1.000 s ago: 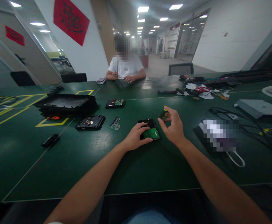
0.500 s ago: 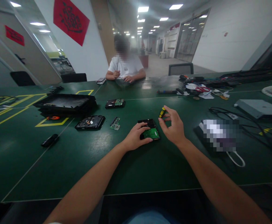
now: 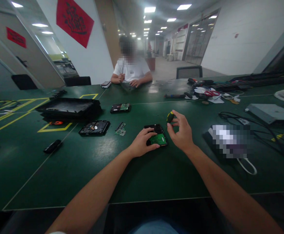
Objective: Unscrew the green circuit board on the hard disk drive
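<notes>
A hard drive [image 3: 160, 139] with a green circuit board lies on the green table in front of me. My left hand [image 3: 143, 143] grips it from the left, thumb along the near edge and fingers across the top. My right hand [image 3: 180, 130] pinches the black and yellow handle of a small screwdriver [image 3: 170, 117] between thumb and fingertips. The handle stands tilted beside the drive's far right corner; I cannot make out the shaft. Left of the drive lies a loose circuit board [image 3: 120, 129], and beyond it another hard drive [image 3: 94, 127].
A third drive [image 3: 120, 108] lies farther back, near a black open casing [image 3: 70, 109]. A black object [image 3: 52, 147] is at the left. Cables [image 3: 265, 130] and a grey metal box [image 3: 272, 113] stand right. Across the table sits a person [image 3: 132, 70]. Tools and papers [image 3: 211, 92] lie back right.
The screwdriver handle has turned in my right fingers, showing more black and less yellow. My left hand and the hard drive have stayed in place.
</notes>
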`<state>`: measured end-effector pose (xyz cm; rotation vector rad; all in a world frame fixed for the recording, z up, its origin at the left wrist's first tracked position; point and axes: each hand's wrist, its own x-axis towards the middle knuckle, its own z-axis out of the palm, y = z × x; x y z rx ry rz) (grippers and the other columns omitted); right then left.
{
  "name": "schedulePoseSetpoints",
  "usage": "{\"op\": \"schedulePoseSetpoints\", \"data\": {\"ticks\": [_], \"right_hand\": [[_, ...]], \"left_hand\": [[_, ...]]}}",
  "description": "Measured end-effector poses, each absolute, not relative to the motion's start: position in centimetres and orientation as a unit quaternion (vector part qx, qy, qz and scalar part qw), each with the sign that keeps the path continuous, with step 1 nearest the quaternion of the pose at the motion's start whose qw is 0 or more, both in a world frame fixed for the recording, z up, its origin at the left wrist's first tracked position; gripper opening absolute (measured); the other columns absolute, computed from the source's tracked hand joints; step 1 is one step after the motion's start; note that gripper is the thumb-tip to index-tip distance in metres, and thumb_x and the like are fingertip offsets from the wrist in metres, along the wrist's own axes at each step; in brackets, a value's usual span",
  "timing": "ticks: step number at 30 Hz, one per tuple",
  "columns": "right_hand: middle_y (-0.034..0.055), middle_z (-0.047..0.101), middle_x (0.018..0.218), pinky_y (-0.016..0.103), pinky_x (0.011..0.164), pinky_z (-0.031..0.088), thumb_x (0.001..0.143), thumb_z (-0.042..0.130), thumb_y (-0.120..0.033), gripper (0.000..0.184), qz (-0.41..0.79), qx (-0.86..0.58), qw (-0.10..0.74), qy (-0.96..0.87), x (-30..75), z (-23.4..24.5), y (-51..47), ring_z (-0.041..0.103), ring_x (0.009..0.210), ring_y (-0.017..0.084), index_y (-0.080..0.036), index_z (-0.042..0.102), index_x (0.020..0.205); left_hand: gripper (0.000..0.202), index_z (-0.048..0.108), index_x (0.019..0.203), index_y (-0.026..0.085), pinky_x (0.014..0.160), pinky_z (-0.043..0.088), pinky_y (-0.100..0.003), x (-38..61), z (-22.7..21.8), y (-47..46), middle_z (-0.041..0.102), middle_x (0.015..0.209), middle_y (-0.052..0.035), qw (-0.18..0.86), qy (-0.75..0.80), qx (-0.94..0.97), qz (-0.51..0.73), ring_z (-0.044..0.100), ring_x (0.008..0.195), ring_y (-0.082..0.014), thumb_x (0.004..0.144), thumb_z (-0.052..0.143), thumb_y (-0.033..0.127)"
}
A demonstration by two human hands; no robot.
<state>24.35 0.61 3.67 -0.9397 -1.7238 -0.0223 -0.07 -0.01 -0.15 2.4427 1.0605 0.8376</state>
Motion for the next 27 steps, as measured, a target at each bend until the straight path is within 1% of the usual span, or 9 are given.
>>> {"op": "schedulePoseSetpoints", "data": {"ticks": [5,9,12,18,23,27], "right_hand": [[0.0128,0.059,0.135,0.044,0.073,0.069,0.098,0.068,-0.028,0.059,-0.02,-0.398,0.555,-0.73,24.45,3.76,0.66,0.069,0.099,0.026,-0.032,0.048,0.153],[0.0134,0.059,0.14,0.045,0.077,0.07,0.1,0.064,-0.026,0.059,-0.013,-0.397,0.552,-0.734,24.51,3.69,0.66,0.069,0.104,0.027,-0.032,0.046,0.156],[0.0134,0.058,0.143,0.046,0.08,0.07,0.101,0.062,-0.025,0.06,-0.008,-0.4,0.548,-0.735,24.52,3.51,0.72,0.07,0.103,0.027,-0.033,0.044,0.158],[0.0141,0.058,0.14,0.046,0.075,0.07,0.099,0.068,-0.031,0.063,0.001,-0.413,0.557,-0.72,24.56,3.36,0.84,0.071,0.099,0.027,-0.032,0.043,0.157],[0.0144,0.059,0.143,0.045,0.081,0.071,0.1,0.065,-0.028,0.062,0.016,-0.404,0.549,-0.731,24.5,3.48,0.73,0.074,0.103,0.027,-0.032,0.043,0.158],[0.0136,0.059,0.141,0.043,0.076,0.071,0.099,0.067,-0.028,0.061,0.013,-0.406,0.554,-0.727,24.46,3.51,0.71,0.074,0.097,0.025,-0.032,0.045,0.156]], "left_hand": [[0.062,0.066,0.142,0.021,0.129,0.035,-0.058,-0.1,-0.12,-0.02,0.057,0.155,-0.018,0.173,0.372,0.863,0.294,0.048,0.151,-0.0354,0.091,0.079,0.055],[0.062,0.067,0.141,0.021,0.129,0.036,-0.057,-0.12,-0.09,-0.03,0.056,0.156,-0.0172,0.176,0.372,0.862,0.296,0.049,0.151,-0.0351,0.091,0.079,0.055],[0.063,0.066,0.142,0.022,0.129,0.037,-0.058,-0.13,-0.03,-0.05,0.056,0.156,-0.0171,0.179,0.374,0.862,0.291,0.049,0.151,-0.0354,0.09,0.079,0.055],[0.062,0.065,0.143,0.025,0.129,0.035,-0.062,-0.16,0.1,-0.1,0.056,0.157,-0.0168,0.179,0.377,0.862,0.287,0.047,0.152,-0.0365,0.091,0.079,0.055],[0.062,0.066,0.143,0.024,0.129,0.035,-0.06,-0.18,0.05,-0.08,0.056,0.157,-0.0161,0.182,0.375,0.862,0.287,0.047,0.152,-0.0363,0.09,0.08,0.055],[0.062,0.066,0.143,0.024,0.13,0.034,-0.06,-0.13,0.08,-0.12,0.056,0.157,-0.0162,0.183,0.378,0.86,0.289,0.047,0.152,-0.0367,0.09,0.08,0.054]]}}
